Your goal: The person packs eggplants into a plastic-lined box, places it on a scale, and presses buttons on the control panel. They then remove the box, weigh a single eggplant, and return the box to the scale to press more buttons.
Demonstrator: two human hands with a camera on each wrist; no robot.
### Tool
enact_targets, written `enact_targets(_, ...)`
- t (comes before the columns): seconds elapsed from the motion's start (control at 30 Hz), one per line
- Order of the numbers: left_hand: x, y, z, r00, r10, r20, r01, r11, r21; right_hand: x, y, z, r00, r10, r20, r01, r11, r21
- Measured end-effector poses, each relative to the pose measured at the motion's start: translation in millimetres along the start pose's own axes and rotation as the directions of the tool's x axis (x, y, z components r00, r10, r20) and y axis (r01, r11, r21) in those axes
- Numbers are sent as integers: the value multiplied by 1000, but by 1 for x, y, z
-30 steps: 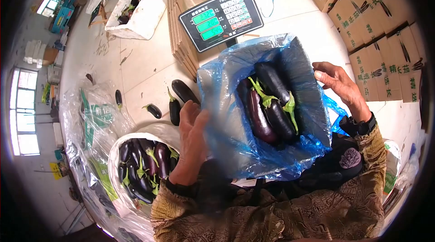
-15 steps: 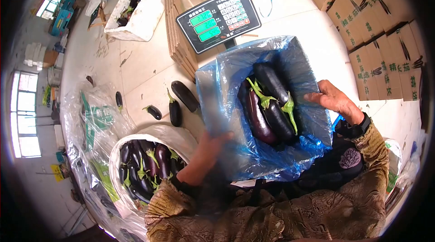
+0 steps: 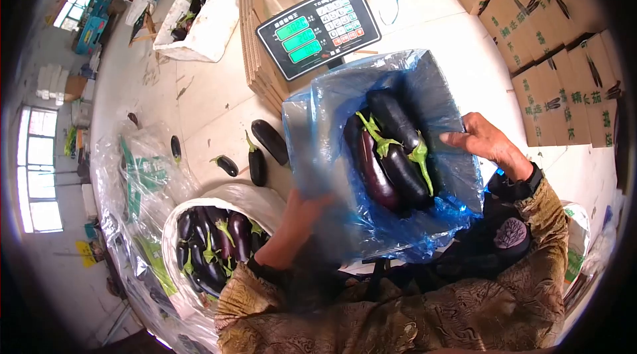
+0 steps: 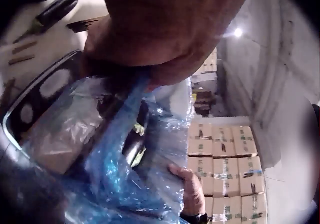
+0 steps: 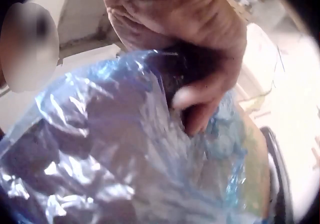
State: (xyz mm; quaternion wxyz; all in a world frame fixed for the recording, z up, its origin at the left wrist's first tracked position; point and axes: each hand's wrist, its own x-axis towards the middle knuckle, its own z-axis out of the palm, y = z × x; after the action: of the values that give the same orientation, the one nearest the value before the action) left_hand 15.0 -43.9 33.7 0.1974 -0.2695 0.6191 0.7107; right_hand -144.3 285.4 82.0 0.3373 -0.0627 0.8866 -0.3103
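A carton lined with a blue plastic bag [image 3: 391,238] stands in front of the person, with several dark eggplants [image 3: 401,171] lying inside, green stems showing. On its right wall, my right hand [image 3: 492,141] grips the rim, thumb over the inner side; the right wrist view shows the fingers pinching the crinkled plastic. My left hand [image 3: 298,221] is at the opposite wall, partly blurred in the head view. In the left wrist view that hand [image 4: 165,39] curls over the rim and the bunched blue film [image 4: 117,154]. Its fingertips are mostly hidden.
Beyond the carton stands a scale display [image 3: 320,30] with lit green digits, beside upright flat cardboard sheets [image 3: 262,55]. A white sack of eggplants [image 3: 259,198] sits at left, loose eggplants [image 3: 269,141] on the floor near it. Stacked printed boxes [image 3: 564,95] fill the right.
My left hand has come from beside the carton down onto its left wall. The right hand has moved inward and lower on the right rim. The carton has shifted slightly left.
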Motion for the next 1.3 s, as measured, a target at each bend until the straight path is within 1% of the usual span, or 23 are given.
enact_targets(0.03,0,7,1,999,-39,2,39,999,-11,0,4,0,995,-96,20,96,995,37)
enact_targets(0.07,-3,15,2,999,-39,3,39,999,-11,0,9,-2,995,-96,20,96,995,37)
enact_targets(0.13,-7,31,5,995,-48,-83,38,993,-113,0,14,-5,992,-116,-58,122,986,112)
enact_targets(0.17,-7,37,3,995,-46,-83,37,992,-117,-7,4,-11,992,-111,-61,122,968,218)
enact_targets(0.2,-7,41,1,992,58,-113,-72,989,-125,-7,5,-11,992,-112,-61,123,969,215)
enact_targets(0.23,-7,43,-1,977,161,-143,-179,975,-129,-9,7,-10,983,-117,-143,148,963,227)
enact_targets(0.27,-6,42,0,977,161,-142,-180,975,-129,-11,9,-11,967,-120,-226,174,956,237)
enact_targets(0.33,-6,40,2,957,183,-227,-223,961,-164,-11,10,-14,981,-94,-172,133,962,236)
enact_targets(0.4,-8,40,0,960,187,-210,-223,962,-161,-11,11,-11,958,-120,-260,170,969,181)
enact_targets(0.43,-9,40,0,963,190,-191,-221,962,-158,-12,10,-11,958,-121,-260,172,968,181)
enact_targets(0.5,-10,42,1,962,190,-198,-220,965,-143,-12,8,-14,874,-213,-438,218,975,-39)
enact_targets(0.53,-11,43,1,960,189,-206,-218,968,-126,-12,7,-16,874,-214,-437,218,975,-41)
enact_targets(0.6,-11,43,0,960,190,-208,-217,969,-114,-13,10,-18,808,-202,-553,245,970,4)
enact_targets(0.67,-11,43,1,959,191,-209,-215,971,-101,-13,12,-19,806,-211,-553,230,972,-36)
enact_targets(0.73,-11,42,1,956,191,-221,-217,971,-97,-14,8,-16,713,-231,-662,230,969,-90)
enact_targets(0.87,-12,44,2,961,174,-213,-202,972,-118,-16,6,-15,744,-230,-627,223,970,-91)
enact_targets(0.97,-8,37,-2,973,162,-167,-189,969,-162,-13,7,-9,895,-196,-402,215,977,2)
enact_targets(1.0,-8,36,-2,973,169,-160,-194,968,-160,-12,7,-7,894,-196,-402,215,977,3)
enact_targets(1.07,-8,34,-3,973,174,-153,-198,967,-158,-8,10,-2,942,-194,-275,190,981,-42)
enact_targets(1.13,-8,34,-4,976,180,-127,-198,969,-150,-4,16,4,933,-234,-272,222,972,-76)
enact_targets(1.2,-6,28,-6,976,171,-132,-190,971,-146,-3,18,9,969,-164,-187,136,979,-150)
enact_targets(1.27,-3,20,-10,977,162,-136,-181,973,-141,-1,14,10,975,-165,-147,144,979,-148)
enact_targets(1.3,-2,14,-12,997,15,-70,-26,987,-161,-2,3,9,997,-55,-52,47,988,-145)
